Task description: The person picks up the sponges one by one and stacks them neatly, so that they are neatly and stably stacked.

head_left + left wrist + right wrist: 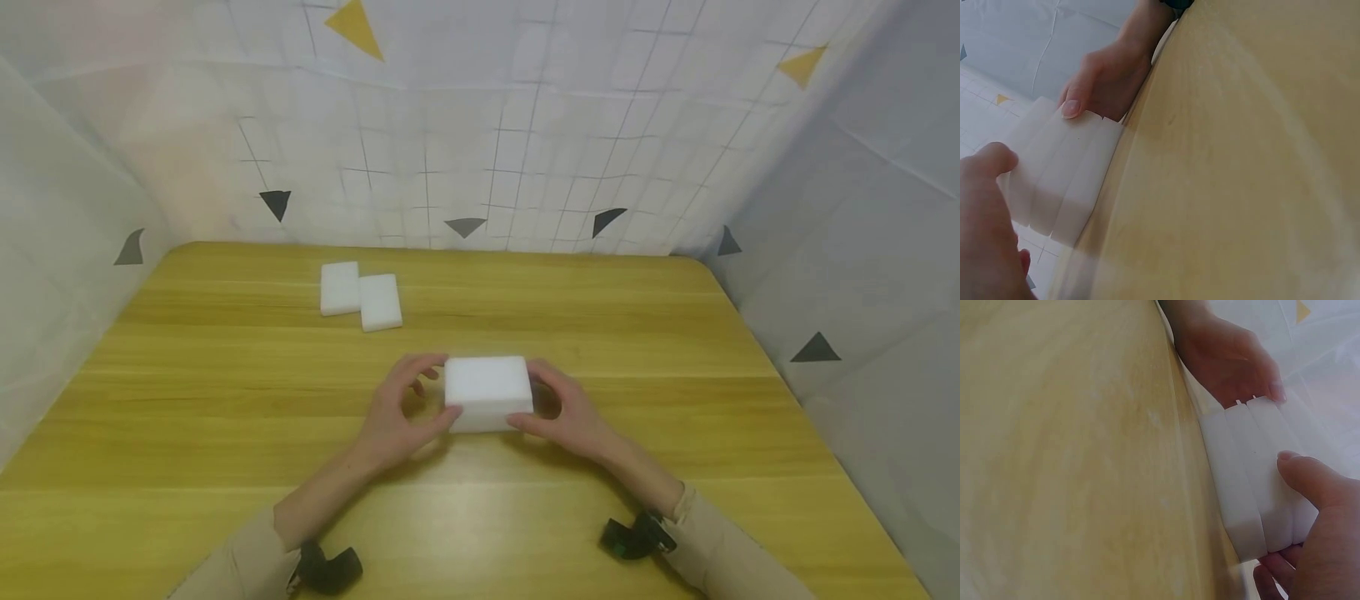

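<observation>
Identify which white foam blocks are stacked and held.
The stack of white foam blocks between left hand and right hand; two white foam blocks lie flat, untouched.

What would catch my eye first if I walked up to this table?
Most likely the stack of white blocks near the middle of the wooden table, pinched between the left hand and the right hand. The wrist views show it as several slabs pressed together. Next, two loose white blocks lying side by side toward the far left.

White sponge stack (488, 392), three slabs, flat on table centre, aligned.
</observation>
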`<move>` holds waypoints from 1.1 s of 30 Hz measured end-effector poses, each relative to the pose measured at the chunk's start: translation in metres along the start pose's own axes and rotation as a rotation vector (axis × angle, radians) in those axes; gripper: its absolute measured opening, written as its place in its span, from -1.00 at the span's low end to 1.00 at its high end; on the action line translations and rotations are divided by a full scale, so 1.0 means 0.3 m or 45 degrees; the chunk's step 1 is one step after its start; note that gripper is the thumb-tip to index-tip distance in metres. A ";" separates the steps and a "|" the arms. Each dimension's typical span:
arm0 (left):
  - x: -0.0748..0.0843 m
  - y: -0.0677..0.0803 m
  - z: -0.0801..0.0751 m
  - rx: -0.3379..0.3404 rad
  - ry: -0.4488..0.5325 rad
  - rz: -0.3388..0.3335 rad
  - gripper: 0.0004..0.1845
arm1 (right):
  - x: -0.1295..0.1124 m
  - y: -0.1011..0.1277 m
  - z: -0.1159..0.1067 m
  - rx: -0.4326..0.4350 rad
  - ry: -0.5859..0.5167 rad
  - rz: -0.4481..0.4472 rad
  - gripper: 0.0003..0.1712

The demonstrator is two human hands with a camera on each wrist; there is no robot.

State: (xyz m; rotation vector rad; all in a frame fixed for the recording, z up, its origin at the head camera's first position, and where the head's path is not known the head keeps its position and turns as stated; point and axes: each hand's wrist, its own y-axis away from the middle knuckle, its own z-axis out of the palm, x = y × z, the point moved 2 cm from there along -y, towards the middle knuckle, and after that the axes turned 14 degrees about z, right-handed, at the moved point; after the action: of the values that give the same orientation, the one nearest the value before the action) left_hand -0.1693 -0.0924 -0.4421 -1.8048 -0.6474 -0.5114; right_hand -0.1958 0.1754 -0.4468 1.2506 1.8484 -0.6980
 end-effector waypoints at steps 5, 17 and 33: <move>0.069 -0.029 -0.009 -0.006 0.008 -0.021 -0.34 | -0.009 0.000 0.004 -0.004 0.006 0.016 -0.24; 0.049 -0.023 0.000 0.010 0.029 0.054 -0.35 | -0.001 0.000 -0.001 -0.004 0.002 -0.034 -0.30; -0.003 -0.002 0.007 -0.030 0.025 0.046 -0.34 | -0.005 -0.001 0.000 -0.014 -0.030 -0.054 -0.30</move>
State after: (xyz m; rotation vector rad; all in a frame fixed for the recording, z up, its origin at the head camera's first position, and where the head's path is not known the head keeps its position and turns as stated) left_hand -0.1702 -0.0905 -0.4428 -1.8285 -0.5961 -0.5138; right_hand -0.1957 0.1745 -0.4455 1.1946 1.8613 -0.7220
